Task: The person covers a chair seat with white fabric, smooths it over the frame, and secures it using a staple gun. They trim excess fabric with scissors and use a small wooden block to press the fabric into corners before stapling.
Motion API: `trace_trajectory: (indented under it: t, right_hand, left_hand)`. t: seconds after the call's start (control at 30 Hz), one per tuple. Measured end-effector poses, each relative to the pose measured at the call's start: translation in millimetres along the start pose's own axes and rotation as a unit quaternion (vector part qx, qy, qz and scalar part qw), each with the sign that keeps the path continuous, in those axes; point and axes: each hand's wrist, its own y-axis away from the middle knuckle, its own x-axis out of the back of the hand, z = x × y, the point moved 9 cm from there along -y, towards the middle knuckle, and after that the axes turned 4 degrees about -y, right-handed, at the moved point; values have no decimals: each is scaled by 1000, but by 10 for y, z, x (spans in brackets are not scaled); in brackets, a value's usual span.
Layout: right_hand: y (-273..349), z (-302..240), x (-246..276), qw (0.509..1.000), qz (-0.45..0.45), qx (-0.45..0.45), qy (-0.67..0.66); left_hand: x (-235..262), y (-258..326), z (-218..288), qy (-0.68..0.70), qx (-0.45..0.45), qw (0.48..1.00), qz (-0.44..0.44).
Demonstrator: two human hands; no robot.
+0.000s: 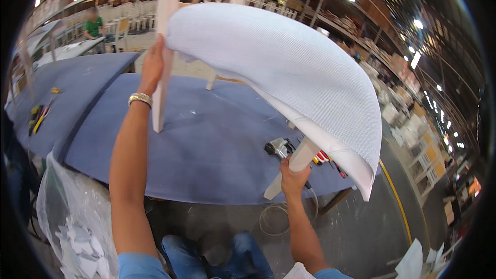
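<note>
A white wooden chair stands tilted over a table padded in blue-grey cloth [206, 144]. Pale, finely patterned fabric [279, 57] covers its seat, and the edge hangs loose along the near side and at the right corner. My left hand [153, 62] is closed on the chair's left leg [159, 98], its fingers partly hidden behind the wood. Lower down, my right hand [295, 178] wraps round the right front leg [305, 155]. Just behind that leg lies a staple gun [279, 147], beside red-and-yellow-handled hand tools [321, 158] partly covered by the chair.
Pliers and other hand tools [37, 116] lie on a second padded table [77, 82] at the left. A clear plastic bag of white scraps [77, 232] stands near my left arm. A hose [271, 222] coils on the floor. A person in green [94, 26] sits far left.
</note>
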Motion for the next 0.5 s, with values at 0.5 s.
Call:
trace_trajectory:
  t: [0.5]
  right_hand:
    - [-452, 387, 86, 989, -64, -99, -93]
  left_hand:
    - [922, 703, 141, -34, -96, 995, 21]
